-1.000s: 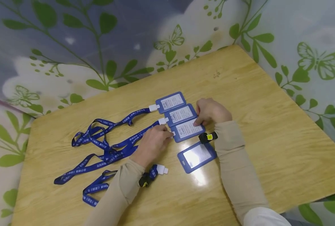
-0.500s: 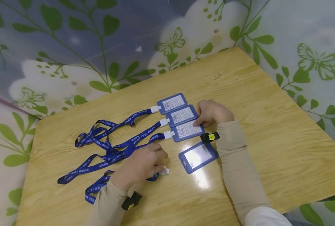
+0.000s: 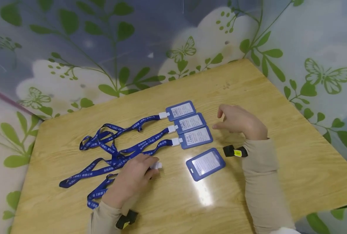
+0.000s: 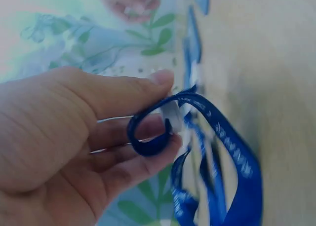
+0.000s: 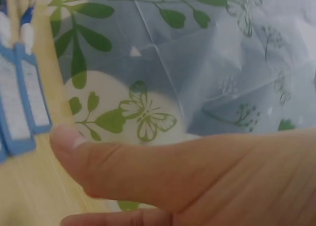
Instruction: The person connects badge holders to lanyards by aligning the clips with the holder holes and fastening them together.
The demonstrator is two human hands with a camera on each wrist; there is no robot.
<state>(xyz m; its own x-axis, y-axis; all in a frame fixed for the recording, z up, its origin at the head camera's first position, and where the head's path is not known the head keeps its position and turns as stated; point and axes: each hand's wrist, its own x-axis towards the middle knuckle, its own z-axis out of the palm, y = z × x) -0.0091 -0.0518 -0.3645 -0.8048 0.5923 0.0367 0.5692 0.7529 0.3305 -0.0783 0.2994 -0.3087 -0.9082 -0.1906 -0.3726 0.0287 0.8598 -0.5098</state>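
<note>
My left hand (image 3: 131,178) pinches the white clip end (image 3: 156,165) of a blue lanyard between thumb and fingers. Its printed strap (image 4: 249,181) loops out past the fingertips in the left wrist view. My right hand (image 3: 240,123) hovers to the right of the badge holders, thumb and fingers apart, holding nothing. A loose blue badge holder (image 3: 207,163) lies in front, its slot pointing left. Behind it, three more holders lie in an overlapping row: the near one (image 3: 197,136), the middle one (image 3: 191,122) and the far one (image 3: 180,110), each joined to a lanyard by a white clip.
Tangled blue lanyards (image 3: 109,146) spread over the left part of the wooden table (image 3: 290,156). Walls with leaf and butterfly prints (image 3: 328,76) border the table's back and right. Light glares off the wood below the loose holder.
My left hand has left the near holder's clip, moved toward me and picked up the loose lanyard's clip. My right hand has let go of the near holder and drawn back right.
</note>
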